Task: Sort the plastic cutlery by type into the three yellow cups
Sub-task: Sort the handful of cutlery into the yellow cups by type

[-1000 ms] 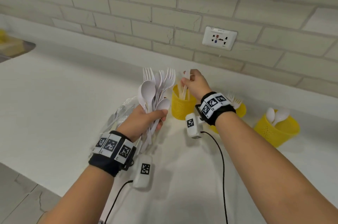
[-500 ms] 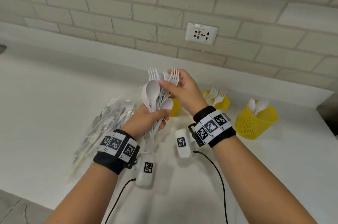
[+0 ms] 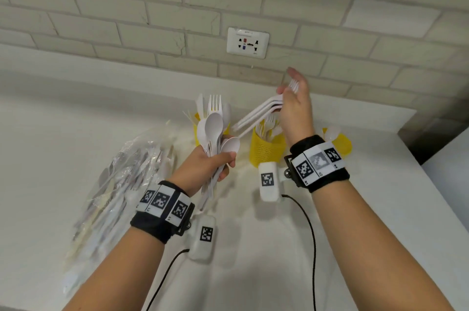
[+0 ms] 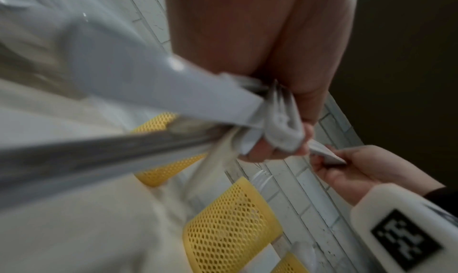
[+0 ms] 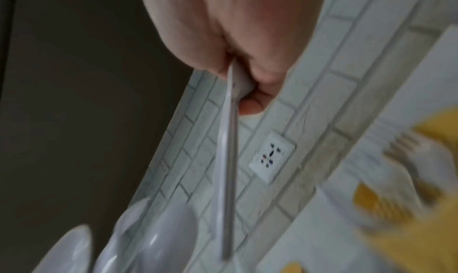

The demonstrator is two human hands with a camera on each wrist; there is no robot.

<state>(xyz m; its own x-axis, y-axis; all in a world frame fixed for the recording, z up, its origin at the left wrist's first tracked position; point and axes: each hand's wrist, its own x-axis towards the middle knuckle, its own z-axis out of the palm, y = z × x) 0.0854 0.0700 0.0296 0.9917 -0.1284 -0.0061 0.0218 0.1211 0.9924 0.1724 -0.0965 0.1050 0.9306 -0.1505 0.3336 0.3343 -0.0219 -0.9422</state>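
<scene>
My left hand (image 3: 212, 162) grips an upright bundle of white spoons and forks (image 3: 214, 125) in front of the left yellow cup (image 3: 196, 132), which holds a few white pieces. My right hand (image 3: 295, 101) pinches a few white forks (image 3: 256, 114) near their tines, with the handles slanting down to the left above the middle yellow cup (image 3: 266, 151), which holds forks. The right yellow cup (image 3: 342, 144) holds spoons and is partly hidden by my right wrist. In the right wrist view my thumb and fingers clamp the forks (image 5: 229, 140) edge-on. The left wrist view shows the bundle (image 4: 272, 128) in my curled fingers.
A clear plastic bag of more cutlery (image 3: 119, 184) lies on the white counter (image 3: 63, 133) to the left. A brick wall with a socket (image 3: 247, 43) stands right behind the cups. The counter ends at the right by a dark gap (image 3: 431, 133).
My right hand has pulled a few forks out of the bundle and carried them up and right, over the middle cup. The left hand keeps holding the rest.
</scene>
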